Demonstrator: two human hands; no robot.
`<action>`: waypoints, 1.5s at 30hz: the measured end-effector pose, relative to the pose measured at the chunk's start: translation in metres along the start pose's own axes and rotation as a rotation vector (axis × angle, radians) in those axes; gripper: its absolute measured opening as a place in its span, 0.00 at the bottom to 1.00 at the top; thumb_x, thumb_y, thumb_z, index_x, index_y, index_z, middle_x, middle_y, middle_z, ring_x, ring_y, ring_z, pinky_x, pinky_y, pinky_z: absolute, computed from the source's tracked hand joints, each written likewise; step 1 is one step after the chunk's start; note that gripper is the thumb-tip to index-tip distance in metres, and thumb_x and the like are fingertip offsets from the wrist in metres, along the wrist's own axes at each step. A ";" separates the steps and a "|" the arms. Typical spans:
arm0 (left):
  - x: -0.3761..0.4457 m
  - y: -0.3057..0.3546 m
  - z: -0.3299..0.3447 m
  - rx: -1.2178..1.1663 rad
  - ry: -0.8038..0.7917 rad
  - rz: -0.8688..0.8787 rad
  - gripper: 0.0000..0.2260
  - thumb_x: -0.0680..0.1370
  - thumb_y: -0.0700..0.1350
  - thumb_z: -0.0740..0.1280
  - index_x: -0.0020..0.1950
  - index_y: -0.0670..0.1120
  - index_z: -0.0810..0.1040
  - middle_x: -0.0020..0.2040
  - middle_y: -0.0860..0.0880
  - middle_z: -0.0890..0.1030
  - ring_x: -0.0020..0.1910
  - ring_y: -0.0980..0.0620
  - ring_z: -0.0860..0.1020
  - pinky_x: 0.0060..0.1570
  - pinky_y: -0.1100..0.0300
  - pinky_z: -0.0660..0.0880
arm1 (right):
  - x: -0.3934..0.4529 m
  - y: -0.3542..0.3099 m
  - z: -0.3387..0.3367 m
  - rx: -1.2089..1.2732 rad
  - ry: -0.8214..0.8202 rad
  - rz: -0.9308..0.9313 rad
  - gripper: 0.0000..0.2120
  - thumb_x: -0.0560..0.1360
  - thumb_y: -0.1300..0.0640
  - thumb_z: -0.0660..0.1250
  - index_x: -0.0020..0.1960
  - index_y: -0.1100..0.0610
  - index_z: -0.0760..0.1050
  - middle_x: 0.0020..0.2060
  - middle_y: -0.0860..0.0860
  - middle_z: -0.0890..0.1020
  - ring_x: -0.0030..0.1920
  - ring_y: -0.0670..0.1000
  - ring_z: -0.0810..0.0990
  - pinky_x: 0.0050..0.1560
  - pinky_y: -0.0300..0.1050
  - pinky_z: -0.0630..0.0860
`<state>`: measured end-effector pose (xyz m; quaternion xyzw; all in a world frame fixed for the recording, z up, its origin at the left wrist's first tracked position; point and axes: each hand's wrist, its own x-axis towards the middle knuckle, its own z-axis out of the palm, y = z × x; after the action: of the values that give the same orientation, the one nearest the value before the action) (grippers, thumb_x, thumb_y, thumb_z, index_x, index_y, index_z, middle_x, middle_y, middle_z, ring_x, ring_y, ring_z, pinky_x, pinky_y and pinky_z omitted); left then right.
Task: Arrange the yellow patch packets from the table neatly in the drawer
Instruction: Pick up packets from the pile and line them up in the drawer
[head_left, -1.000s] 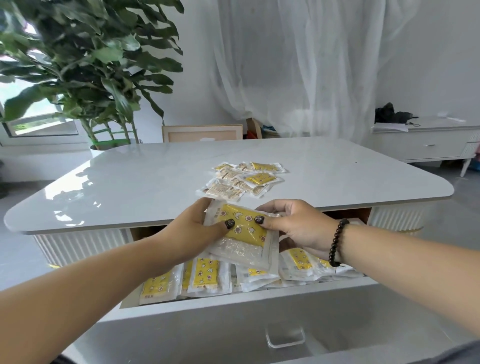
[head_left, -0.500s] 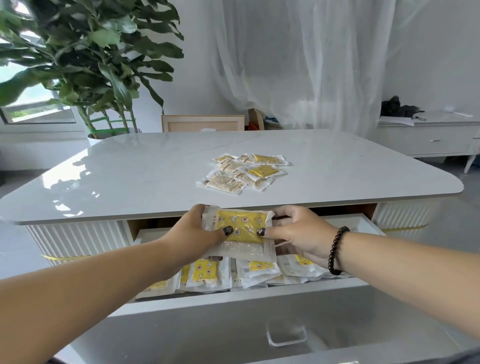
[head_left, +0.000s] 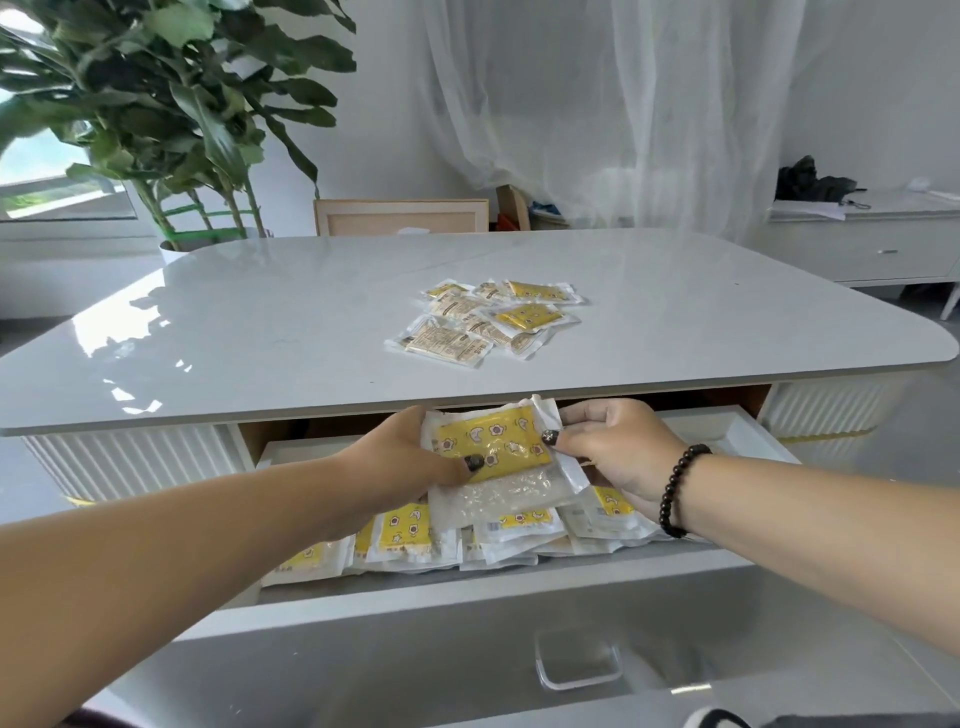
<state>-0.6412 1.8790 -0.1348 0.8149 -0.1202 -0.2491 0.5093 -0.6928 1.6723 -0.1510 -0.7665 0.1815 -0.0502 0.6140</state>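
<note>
- Right now I see both hands holding one yellow patch packet (head_left: 496, 453) over the open drawer (head_left: 467, 597), just under the tabletop (head_left: 260, 322) edge.
- My left hand (head_left: 400, 462) grips the packet's left side, thumb pressed on its yellow face.
- My right hand (head_left: 613, 447) pinches the right edge, fingers curled; a dark bead bracelet (head_left: 675, 488) sits on that wrist.
- Below the held packet, more packets (head_left: 405, 535) lie in a row in the drawer, overlapping.
- A loose pile of packets (head_left: 488, 322) lies on the tabletop, well apart from the hands.
- A potted plant (head_left: 171, 114) stands behind the tabletop's far left corner.
</note>
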 end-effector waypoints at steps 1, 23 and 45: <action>0.003 0.001 0.001 -0.018 -0.006 -0.008 0.12 0.76 0.40 0.70 0.58 0.46 0.75 0.51 0.45 0.83 0.51 0.46 0.82 0.53 0.51 0.80 | 0.002 0.001 0.000 -0.001 0.024 -0.007 0.05 0.71 0.65 0.72 0.42 0.56 0.80 0.45 0.56 0.85 0.40 0.50 0.81 0.41 0.43 0.78; 0.069 -0.033 0.078 -0.224 -0.086 -0.293 0.06 0.76 0.31 0.67 0.52 0.35 0.75 0.40 0.39 0.83 0.31 0.48 0.84 0.34 0.59 0.82 | 0.078 0.066 -0.022 -0.328 0.070 0.286 0.37 0.54 0.52 0.80 0.59 0.61 0.73 0.51 0.56 0.81 0.50 0.56 0.81 0.53 0.54 0.80; 0.093 -0.025 0.087 0.173 -0.133 -0.267 0.07 0.77 0.39 0.68 0.50 0.36 0.79 0.32 0.45 0.82 0.28 0.49 0.81 0.34 0.58 0.81 | 0.083 0.068 -0.019 -0.953 0.029 -0.194 0.05 0.72 0.57 0.71 0.41 0.51 0.75 0.45 0.49 0.72 0.45 0.48 0.73 0.44 0.38 0.68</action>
<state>-0.6102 1.7818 -0.2142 0.8462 -0.0655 -0.3567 0.3904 -0.6364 1.6145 -0.2242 -0.9750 0.1207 -0.0290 0.1845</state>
